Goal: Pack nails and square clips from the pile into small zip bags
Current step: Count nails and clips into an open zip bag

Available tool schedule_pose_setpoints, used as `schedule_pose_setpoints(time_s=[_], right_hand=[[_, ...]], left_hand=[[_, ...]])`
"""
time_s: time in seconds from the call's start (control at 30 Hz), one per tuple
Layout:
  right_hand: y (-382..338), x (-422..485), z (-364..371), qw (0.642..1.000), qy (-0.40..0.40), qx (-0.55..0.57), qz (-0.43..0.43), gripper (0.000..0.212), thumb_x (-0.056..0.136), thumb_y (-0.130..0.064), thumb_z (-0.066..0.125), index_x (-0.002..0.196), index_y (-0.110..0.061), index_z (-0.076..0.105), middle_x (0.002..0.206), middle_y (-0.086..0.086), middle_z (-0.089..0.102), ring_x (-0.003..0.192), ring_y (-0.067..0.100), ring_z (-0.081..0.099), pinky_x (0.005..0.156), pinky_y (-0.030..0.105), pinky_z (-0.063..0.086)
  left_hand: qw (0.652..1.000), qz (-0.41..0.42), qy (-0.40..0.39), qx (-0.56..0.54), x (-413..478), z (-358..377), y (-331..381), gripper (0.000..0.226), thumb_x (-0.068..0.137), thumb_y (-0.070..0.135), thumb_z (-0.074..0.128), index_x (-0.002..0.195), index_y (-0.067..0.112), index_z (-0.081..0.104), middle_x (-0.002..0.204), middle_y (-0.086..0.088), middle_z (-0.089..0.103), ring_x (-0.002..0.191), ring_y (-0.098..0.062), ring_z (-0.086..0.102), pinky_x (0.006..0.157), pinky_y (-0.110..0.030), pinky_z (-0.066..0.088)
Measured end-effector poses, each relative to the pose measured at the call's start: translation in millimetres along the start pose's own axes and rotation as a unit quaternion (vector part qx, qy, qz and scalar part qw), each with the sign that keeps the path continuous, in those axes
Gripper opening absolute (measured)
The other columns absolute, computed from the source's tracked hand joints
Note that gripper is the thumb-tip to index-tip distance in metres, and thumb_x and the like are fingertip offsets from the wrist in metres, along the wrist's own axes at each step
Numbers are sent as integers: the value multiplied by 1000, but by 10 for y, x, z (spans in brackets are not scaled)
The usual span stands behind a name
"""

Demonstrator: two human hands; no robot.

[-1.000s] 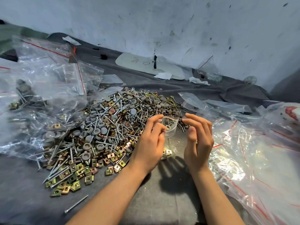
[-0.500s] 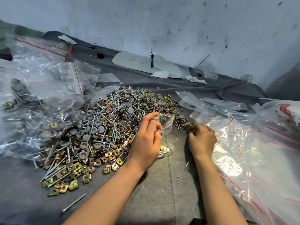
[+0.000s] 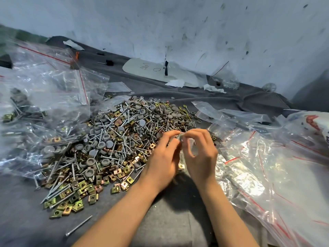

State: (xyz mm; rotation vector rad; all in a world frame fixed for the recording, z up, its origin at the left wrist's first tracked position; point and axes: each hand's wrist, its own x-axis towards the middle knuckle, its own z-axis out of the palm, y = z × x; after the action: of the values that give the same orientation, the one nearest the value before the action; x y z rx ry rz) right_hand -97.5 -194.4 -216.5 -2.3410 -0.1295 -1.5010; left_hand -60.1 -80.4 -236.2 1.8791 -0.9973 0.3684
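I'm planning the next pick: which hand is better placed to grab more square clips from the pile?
Probably the left hand: the square clips lie right beside it, while the right hand sits beyond the small zip bag both pinch.

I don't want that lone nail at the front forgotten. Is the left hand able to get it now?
Likely not yet: the left hand pinches the small zip bag with the right hand. The cloth between it and the lone nail looks bare, though.
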Motion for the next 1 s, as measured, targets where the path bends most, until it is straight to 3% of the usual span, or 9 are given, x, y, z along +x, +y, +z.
schedule_pose_setpoints(time_s=[0.07, 0.13, 0.2, 0.27, 0.4, 0.5, 0.73, 0.9, 1.0], right_hand=[[-23, -12, 16, 999, -30, -10, -18, 6, 78, 3, 65, 83, 2, 68, 83, 11, 67, 81, 22, 58, 78, 27, 47], [0, -4, -11, 1000, 2, -18, 14, 9, 78, 1, 59, 82, 2, 67, 84, 11, 66, 84, 21, 55, 82, 23, 44], [55, 18, -73, 991, 62, -15, 120, 17, 79, -2, 51, 85, 2, 66, 84, 10, 64, 87, 17, 52, 83, 11, 38], [184, 12, -142, 966, 63, -40, 248, 16, 83, -3, 52, 92, -4, 66, 90, 7, 64, 93, 20, 53, 80, 10, 34], [497, -80, -187, 894, -191, -161, 373, 20, 88, -13, 60, 108, -12, 66, 111, 8, 65, 109, 28, 53, 96, 39, 42], [508, -88, -160, 877, -230, -179, 381, 16, 88, -18, 64, 101, -11, 69, 106, 11, 66, 103, 31, 55, 93, 43, 44], [497, -70, -146, 879, -238, -182, 370, 11, 88, -14, 65, 97, -9, 64, 103, 12, 64, 102, 31, 54, 90, 40, 44], [313, -13, -206, 931, -106, -50, 345, 24, 77, 9, 65, 82, -11, 53, 82, 9, 58, 80, 28, 54, 66, 26, 39], [82, 108, -279, 961, -3, 45, 274, 22, 78, 3, 71, 83, -13, 57, 81, 6, 62, 78, 26, 59, 69, 27, 44]], left_hand=[[1000, 0, -1, -1, 3, -11, 0, 30, 87, -7, 54, 116, -3, 57, 135, -12, 45, 112, -28, 56, 95, -43, 49], [1000, -5, 3, -5, 0, -18, 5, 20, 88, -4, 52, 106, -1, 59, 135, -10, 45, 106, -25, 58, 89, -40, 51], [1000, -13, 6, -5, 1, -17, 3, 10, 91, 0, 51, 98, 1, 58, 136, -8, 44, 94, -19, 59, 77, -32, 52], [1000, -18, 8, -4, 3, -10, -8, 8, 93, 1, 51, 96, 2, 58, 136, -7, 43, 83, -10, 56, 69, -19, 49], [999, -17, 29, -7, -6, -4, -3, 7, 92, 0, 50, 94, 2, 57, 133, -7, 44, 93, -6, 53, 76, -12, 48], [998, -13, 65, -1, -8, -10, -10, 7, 90, -2, 53, 92, 3, 57, 133, -11, 46, 108, 6, 41, 93, 1, 31], [998, -30, 61, -9, -26, 1, -38, 6, 92, 2, 53, 93, 6, 57, 138, -11, 41, 105, 19, 36, 88, 8, 26], [998, -42, 45, -11, -17, -19, -8, 7, 91, 1, 55, 93, 6, 58, 132, -13, 47, 104, -6, 46, 87, 8, 26], [998, -30, 52, -14, -14, -40, 15, 7, 88, -1, 55, 92, 4, 59, 128, -14, 49, 101, -10, 50, 87, 7, 27]])
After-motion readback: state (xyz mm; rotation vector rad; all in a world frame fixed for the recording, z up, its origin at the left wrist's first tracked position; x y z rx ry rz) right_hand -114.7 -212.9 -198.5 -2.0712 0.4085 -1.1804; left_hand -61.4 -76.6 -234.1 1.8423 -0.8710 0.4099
